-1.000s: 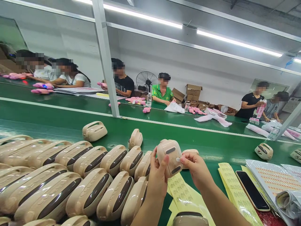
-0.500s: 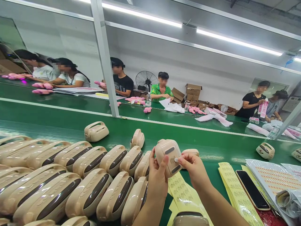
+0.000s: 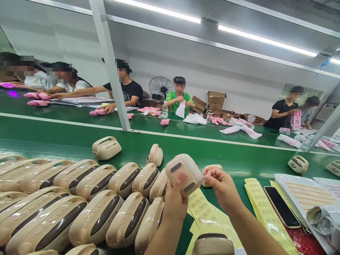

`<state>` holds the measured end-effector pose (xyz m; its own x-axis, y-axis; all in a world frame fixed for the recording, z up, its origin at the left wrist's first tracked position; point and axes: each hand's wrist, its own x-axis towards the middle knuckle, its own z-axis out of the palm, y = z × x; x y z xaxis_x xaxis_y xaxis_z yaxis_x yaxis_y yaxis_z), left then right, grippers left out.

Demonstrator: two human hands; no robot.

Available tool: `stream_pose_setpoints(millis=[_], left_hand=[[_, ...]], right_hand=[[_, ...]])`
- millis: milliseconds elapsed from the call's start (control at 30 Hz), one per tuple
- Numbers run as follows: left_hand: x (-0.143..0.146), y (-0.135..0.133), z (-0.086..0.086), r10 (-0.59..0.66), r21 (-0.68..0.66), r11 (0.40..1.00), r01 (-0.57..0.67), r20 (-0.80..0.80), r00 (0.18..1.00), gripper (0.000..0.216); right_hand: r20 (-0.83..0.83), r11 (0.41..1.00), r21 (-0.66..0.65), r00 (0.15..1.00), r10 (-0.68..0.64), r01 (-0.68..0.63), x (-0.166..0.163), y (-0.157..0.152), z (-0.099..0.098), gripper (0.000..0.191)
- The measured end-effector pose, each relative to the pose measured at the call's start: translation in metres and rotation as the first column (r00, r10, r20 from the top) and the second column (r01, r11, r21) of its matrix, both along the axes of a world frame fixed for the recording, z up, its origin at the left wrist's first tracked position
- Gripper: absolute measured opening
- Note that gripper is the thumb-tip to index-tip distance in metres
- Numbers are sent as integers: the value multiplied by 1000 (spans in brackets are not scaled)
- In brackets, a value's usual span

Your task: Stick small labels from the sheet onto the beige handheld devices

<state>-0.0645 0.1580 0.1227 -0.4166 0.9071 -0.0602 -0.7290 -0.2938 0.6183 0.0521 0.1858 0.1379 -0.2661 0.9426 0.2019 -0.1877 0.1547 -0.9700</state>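
Observation:
My left hand (image 3: 175,202) grips a beige handheld device (image 3: 183,173), its underside with two dark pads turned toward me. My right hand (image 3: 221,186) is closed in a pinch at the device's right edge, holding a tiny sticker I can barely make out. Below the hands lie yellow sticker sheets (image 3: 205,216). Rows of the same beige devices (image 3: 92,202) lie packed together on the green belt (image 3: 233,159) to my left.
A black phone (image 3: 281,211) rests on more yellow sheets at right, beside printed label sheets (image 3: 305,193). Single beige devices sit on the belt (image 3: 106,148), (image 3: 298,164). A metal post (image 3: 111,71) rises ahead. Several people work with pink items at the far line.
My left hand has tilted the device leftward and lowered it slightly. My right hand stays pinched at its right edge. The view shifted; far workers moved their arms.

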Motion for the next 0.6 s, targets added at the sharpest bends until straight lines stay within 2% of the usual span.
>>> stream_pose_setpoints(millis=[67, 167, 233, 300, 367, 433, 500, 567, 600], left_hand=[[-6, 1, 1, -33, -24, 999, 34, 38, 999, 42], [-10, 0, 1, -120, 1, 993, 120, 34, 992, 47], [-5, -4, -2, -227, 83, 970, 230, -45, 973, 56], [5, -9, -5, -340, 151, 920, 362, -151, 928, 61], [16, -13, -9, -419, 166, 871, 463, -242, 875, 53], [23, -17, -11, -456, 146, 847, 511, -295, 840, 40], [21, -19, -11, -453, 92, 845, 527, -400, 797, 43], [9, -20, -10, -380, 1, 885, 466, -578, 722, 56], [1, -21, -9, -326, -43, 912, 408, -678, 659, 58]], right_hand=[[-30, 999, 4, 999, -39, 39, 10, 4, -4, 33], [50, 987, -18, 987, -156, 157, 23, 14, -13, 39], [140, 983, -128, 983, -115, 134, 27, 20, -18, 48], [196, 968, -246, 981, -7, 56, 29, 24, -21, 52], [198, 965, -259, 980, 12, 40, 34, 24, -20, 55], [191, 980, -162, 978, -86, 118, 47, 21, -17, 60], [227, 969, -23, 945, -234, 246, 67, 19, -14, 66], [332, 917, 161, 855, -398, 365, 92, 19, -16, 68], [397, 868, 273, 774, -494, 414, 104, 21, -20, 66]])
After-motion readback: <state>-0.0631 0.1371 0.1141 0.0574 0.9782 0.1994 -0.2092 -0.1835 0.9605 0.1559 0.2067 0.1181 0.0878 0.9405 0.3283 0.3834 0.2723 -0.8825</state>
